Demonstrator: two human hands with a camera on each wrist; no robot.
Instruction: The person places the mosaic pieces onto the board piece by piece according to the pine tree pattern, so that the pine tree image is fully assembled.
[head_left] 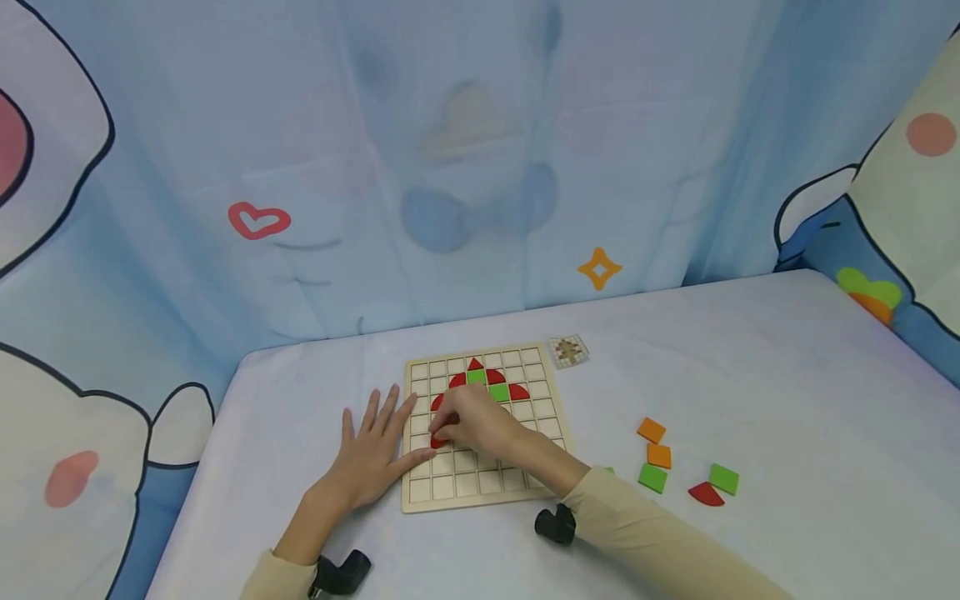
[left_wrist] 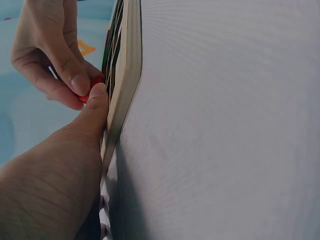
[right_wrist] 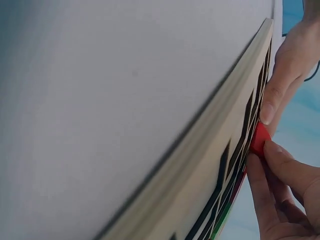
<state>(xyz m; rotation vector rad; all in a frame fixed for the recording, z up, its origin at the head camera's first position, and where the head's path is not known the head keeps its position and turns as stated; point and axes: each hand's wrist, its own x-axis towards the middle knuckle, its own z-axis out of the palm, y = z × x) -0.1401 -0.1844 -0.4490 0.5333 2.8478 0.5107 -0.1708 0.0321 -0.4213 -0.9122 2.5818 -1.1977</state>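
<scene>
A wooden grid board (head_left: 421,490) lies on the white-covered table. My right hand (head_left: 480,422) reaches over it and pinches a red quarter-circle tile (head_left: 437,442) between thumb and fingers, low against the left side of the grid. In the right wrist view the red tile (right_wrist: 259,139) shows between those fingertips and the other hand's thumb. Spread out at the board's left edge is my left hand (head_left: 371,458), its thumb tip right at the tile. Red pieces (head_left: 518,392) and green squares (head_left: 499,392) sit in the upper cells; my right hand hides some cells.
Right of the board lie two orange squares (head_left: 659,456), green squares (head_left: 724,478) and a red quarter-circle (head_left: 707,494). A small pattern card (head_left: 568,351) lies by the board's top right corner. A printed blue curtain (head_left: 480,275) hangs behind the table.
</scene>
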